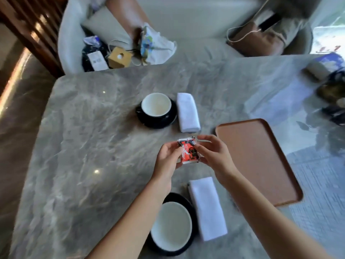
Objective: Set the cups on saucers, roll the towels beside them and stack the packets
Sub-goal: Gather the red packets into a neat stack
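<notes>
Red and white packets (188, 152) sit in a small pile at the table's middle, gripped from both sides by my left hand (168, 159) and my right hand (214, 156). Beyond them a white-lined cup (156, 104) stands on a black saucer (168, 122), with a rolled white towel (188, 112) lying to its right. Close to me a second cup (170, 226) rests on its black saucer (175, 197), partly hidden by my left forearm. Another rolled white towel (208, 208) lies right of it.
A brown tray (259, 161) lies on the right of the grey marble table (84, 137). Dark objects and a blue item (332, 86) crowd the far right corner. Two armchairs with bags, a box and a person's leg (127, 17) stand behind the table.
</notes>
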Demonstrator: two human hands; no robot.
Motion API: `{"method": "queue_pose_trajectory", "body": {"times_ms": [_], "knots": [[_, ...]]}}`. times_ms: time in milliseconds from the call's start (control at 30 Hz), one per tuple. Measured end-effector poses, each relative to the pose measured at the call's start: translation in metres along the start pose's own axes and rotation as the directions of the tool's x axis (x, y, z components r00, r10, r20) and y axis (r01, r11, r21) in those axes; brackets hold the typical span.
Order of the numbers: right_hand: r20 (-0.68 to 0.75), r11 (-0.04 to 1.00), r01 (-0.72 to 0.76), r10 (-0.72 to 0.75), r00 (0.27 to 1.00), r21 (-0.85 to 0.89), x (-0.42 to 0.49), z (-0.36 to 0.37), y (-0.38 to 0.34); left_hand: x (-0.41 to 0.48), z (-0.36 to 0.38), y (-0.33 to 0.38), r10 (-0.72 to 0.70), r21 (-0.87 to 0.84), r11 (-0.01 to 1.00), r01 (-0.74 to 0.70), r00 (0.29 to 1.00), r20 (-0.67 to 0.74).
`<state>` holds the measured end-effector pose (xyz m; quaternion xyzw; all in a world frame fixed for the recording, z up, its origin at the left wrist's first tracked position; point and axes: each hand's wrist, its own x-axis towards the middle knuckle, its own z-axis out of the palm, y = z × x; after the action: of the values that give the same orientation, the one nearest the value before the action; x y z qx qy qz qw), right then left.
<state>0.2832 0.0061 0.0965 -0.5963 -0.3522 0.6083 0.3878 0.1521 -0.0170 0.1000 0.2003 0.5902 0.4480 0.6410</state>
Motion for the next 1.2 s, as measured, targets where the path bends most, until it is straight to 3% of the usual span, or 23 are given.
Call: {"method": "queue_pose_trajectory", "body": {"times_ms": [233,533,967,1200], "knots": [[-0.238,0.999,0.008,0.004,0.971,0.049,0.023,-0.082,0.018,0.033,0.088,-0.039,-0.096,0.022,0.995,0.096,0.995,0.009],[-0.307,0.987,-0.047,0.092,0.947,0.152,0.068,-0.128,0.029,0.073,0.147,-0.055,-0.201,0.066,0.978,0.198,0.978,0.054],[-0.366,0.998,-0.064,0.067,0.928,0.021,0.114,-0.129,0.042,0.107,0.169,-0.056,-0.175,0.269,0.946,0.182,0.983,-0.052],[-0.39,0.987,-0.005,-0.059,0.919,-0.162,0.117,-0.127,0.044,0.11,0.169,-0.057,-0.103,0.386,0.916,0.111,0.994,-0.04]]}}
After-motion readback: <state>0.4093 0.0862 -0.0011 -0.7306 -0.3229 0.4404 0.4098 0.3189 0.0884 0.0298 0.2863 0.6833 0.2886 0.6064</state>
